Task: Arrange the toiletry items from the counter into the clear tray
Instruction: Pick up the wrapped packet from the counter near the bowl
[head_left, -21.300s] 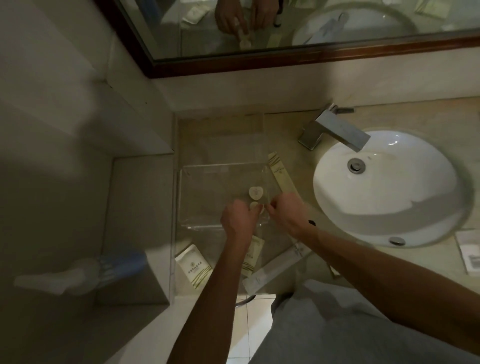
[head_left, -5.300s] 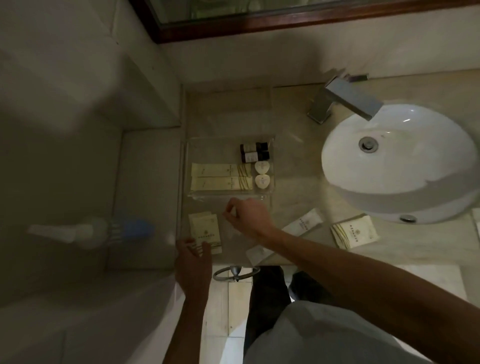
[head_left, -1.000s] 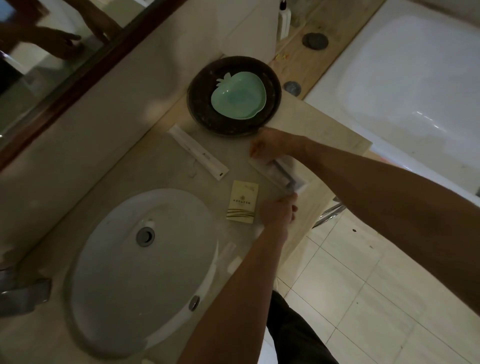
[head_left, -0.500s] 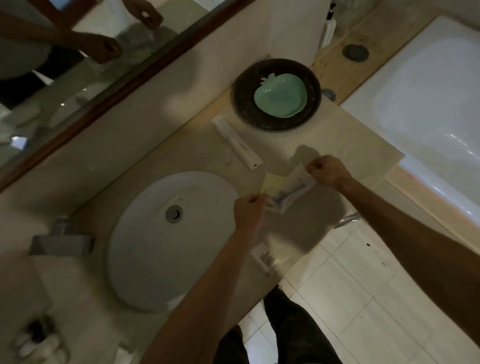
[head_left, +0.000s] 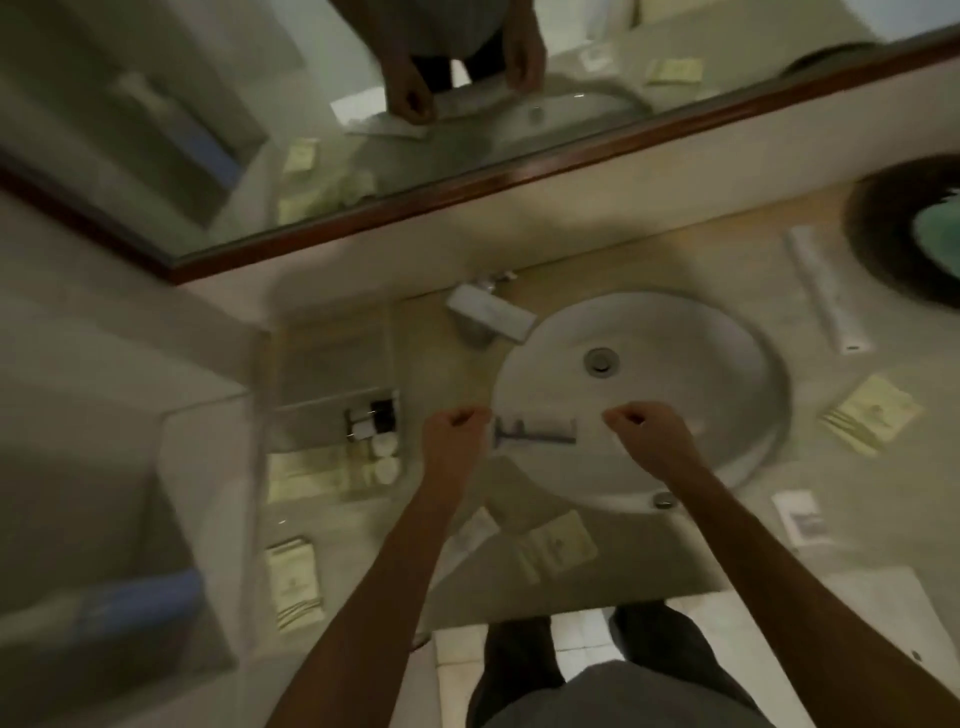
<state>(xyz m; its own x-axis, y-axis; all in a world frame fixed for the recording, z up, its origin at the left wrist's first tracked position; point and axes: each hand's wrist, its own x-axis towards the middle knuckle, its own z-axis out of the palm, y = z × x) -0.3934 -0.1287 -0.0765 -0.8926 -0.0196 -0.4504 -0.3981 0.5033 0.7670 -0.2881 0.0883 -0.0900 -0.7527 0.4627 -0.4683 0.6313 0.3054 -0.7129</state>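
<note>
Both hands hold one clear plastic packet stretched flat above the sink's front part. My left hand pinches its left end, my right hand its right end. The clear tray stands on the counter left of the sink. Inside it are small dark bottles, round white soaps and cream packets. Loose cream sachets lie on the counter in front of the tray, in front of the sink and to its right. The picture is blurred by motion.
The white sink with a chrome tap fills the middle. A long white packet and a small white sachet lie right of it. A dark bowl with a green dish sits far right. A mirror runs behind.
The view has swung left, from the counter's right end to the sink and tray. Both hands carried the clear packet left, over the sink, pulled out flat between them.
</note>
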